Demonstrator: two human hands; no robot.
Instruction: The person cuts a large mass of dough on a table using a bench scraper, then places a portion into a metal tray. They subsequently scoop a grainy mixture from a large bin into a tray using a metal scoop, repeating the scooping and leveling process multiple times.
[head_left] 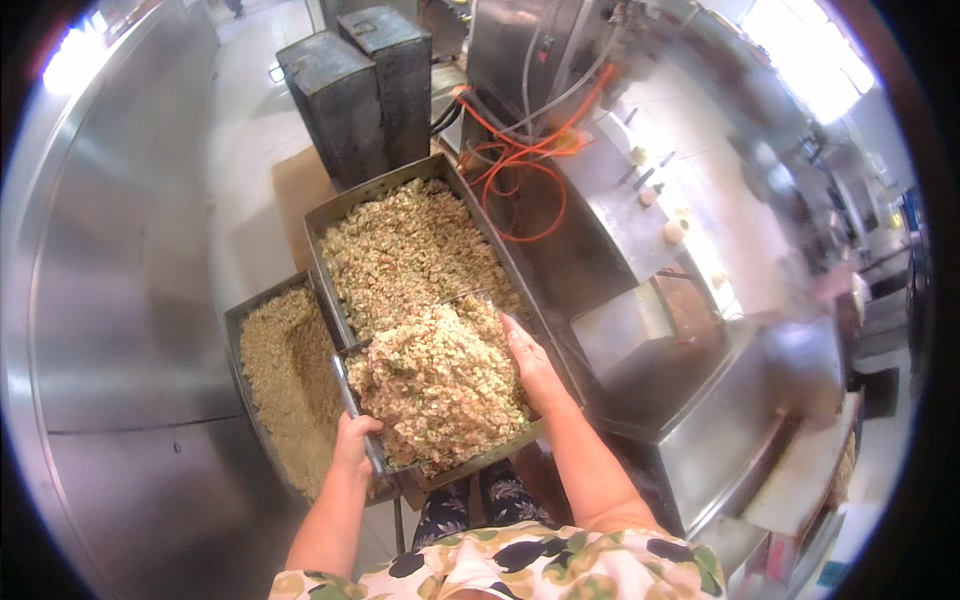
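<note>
My left hand (357, 440) is closed round the left rim of a metal tray (357, 395) heaped with a loose, pale, granular mixture (440, 375). On its opposite side, my right hand (530, 360) grips the tray, fingertips partly against the heap. The tray sits over the near half of a long, deep metal bin (317, 235) that holds similar flaky grains; whether it rests on that bin is unclear. To the left and lower stands another metal container (243, 338) with finer beige crumbly material.
Two dark metal boxes (350, 100) stand beyond the bin. At right are coiled orange hose (525, 225), a steel machine (510, 50), a pale work surface with small knobs (675, 225) and blurred equipment. A tall steel wall (110, 260) runs along the left, beside a tiled floor (240, 220).
</note>
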